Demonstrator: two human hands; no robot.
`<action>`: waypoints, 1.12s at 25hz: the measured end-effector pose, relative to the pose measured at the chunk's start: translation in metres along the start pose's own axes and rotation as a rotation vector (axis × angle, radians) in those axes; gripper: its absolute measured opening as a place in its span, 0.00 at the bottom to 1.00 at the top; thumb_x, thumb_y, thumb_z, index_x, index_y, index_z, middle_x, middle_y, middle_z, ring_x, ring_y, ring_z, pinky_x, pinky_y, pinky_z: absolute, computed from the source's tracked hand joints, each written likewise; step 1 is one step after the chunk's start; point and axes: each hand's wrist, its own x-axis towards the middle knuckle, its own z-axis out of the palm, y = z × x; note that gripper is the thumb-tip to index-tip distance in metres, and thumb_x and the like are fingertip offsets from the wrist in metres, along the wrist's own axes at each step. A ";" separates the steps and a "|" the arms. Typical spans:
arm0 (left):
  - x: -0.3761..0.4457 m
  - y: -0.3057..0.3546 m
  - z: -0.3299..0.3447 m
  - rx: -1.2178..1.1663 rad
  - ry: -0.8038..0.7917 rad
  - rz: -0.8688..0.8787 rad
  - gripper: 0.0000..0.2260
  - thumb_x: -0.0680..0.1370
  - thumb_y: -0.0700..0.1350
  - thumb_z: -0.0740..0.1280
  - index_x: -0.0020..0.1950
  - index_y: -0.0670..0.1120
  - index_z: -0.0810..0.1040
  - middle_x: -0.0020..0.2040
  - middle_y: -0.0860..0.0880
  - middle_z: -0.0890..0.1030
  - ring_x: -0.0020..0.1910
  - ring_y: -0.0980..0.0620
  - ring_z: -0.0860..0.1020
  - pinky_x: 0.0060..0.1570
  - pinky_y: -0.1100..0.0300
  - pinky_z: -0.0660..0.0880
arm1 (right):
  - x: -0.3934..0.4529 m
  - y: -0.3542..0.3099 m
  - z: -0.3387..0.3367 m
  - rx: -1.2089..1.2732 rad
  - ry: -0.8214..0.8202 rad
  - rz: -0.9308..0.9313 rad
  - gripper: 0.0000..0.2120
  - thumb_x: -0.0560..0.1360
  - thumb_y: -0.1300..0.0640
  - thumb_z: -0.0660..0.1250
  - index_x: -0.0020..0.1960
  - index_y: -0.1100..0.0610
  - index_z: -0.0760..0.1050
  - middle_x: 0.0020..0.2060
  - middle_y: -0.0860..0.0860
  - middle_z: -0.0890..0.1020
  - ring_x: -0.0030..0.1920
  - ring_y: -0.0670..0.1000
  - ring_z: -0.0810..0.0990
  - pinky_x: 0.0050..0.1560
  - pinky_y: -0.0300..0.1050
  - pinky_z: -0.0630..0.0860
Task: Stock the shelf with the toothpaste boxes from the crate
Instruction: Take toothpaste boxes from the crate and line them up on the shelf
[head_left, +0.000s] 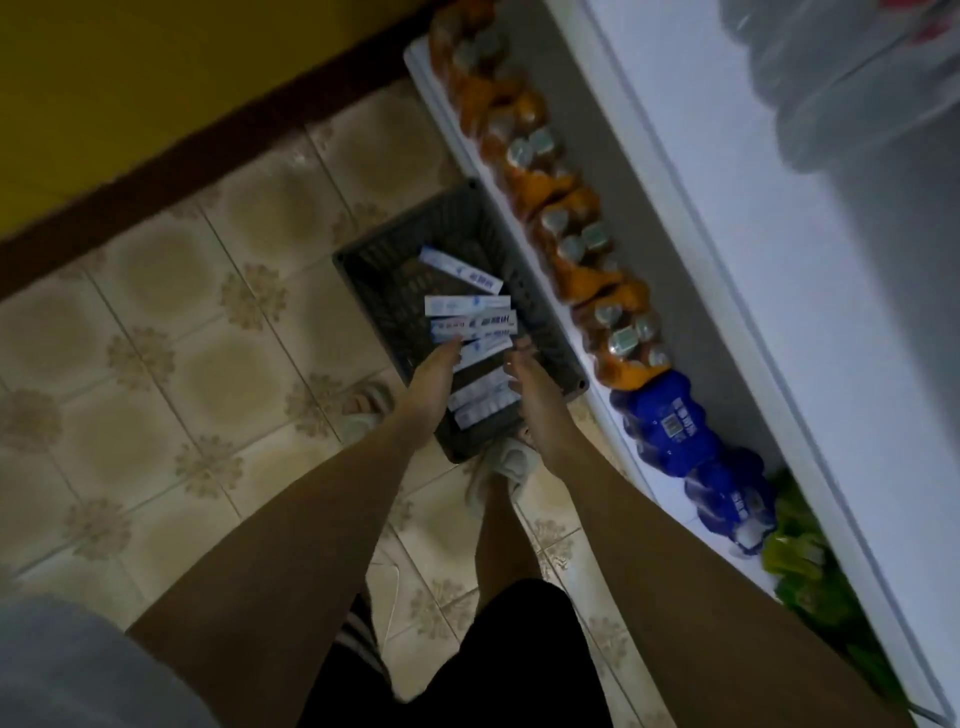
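Note:
A dark grey slatted crate (395, 270) sits on the tiled floor against the shelf unit. Several white-and-blue toothpaste boxes (467, 314) lie loose inside it, one (460, 270) apart near the far end. Both my arms reach down into the crate. My left hand (434, 379) has its fingertips on the left ends of the stacked boxes. My right hand (524, 371) is at their right ends, fingers bent inward. The boxes between the hands (480, 400) look pressed from both sides. The frame is blurred, so the exact hold is unclear.
A white shelf (779, 249) runs along the right. Its lowest tier holds shrink-wrapped orange bottles (545, 197), blue bottles (675, 421) and green packs (800, 561). My sandalled feet (498, 467) stand beside the crate on beige tiles (156, 364).

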 end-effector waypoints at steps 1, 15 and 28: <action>0.031 -0.020 0.002 0.032 0.005 -0.023 0.20 0.79 0.61 0.62 0.66 0.51 0.75 0.62 0.53 0.78 0.56 0.53 0.77 0.61 0.54 0.71 | 0.031 0.021 0.002 -0.086 -0.021 -0.002 0.10 0.80 0.45 0.59 0.49 0.47 0.76 0.46 0.50 0.82 0.47 0.49 0.81 0.52 0.50 0.80; 0.288 -0.206 0.032 0.865 -0.096 -0.064 0.22 0.82 0.37 0.57 0.76 0.42 0.62 0.75 0.40 0.65 0.71 0.39 0.67 0.66 0.56 0.66 | 0.311 0.162 -0.026 -0.753 0.010 -0.032 0.18 0.80 0.68 0.57 0.69 0.61 0.68 0.63 0.56 0.73 0.62 0.53 0.72 0.59 0.42 0.68; 0.302 -0.227 0.039 1.111 -0.110 0.012 0.23 0.81 0.45 0.61 0.76 0.41 0.63 0.72 0.40 0.69 0.70 0.40 0.69 0.66 0.53 0.67 | 0.364 0.172 -0.033 -0.916 0.068 0.149 0.08 0.81 0.56 0.59 0.54 0.61 0.73 0.50 0.56 0.76 0.50 0.55 0.77 0.58 0.48 0.77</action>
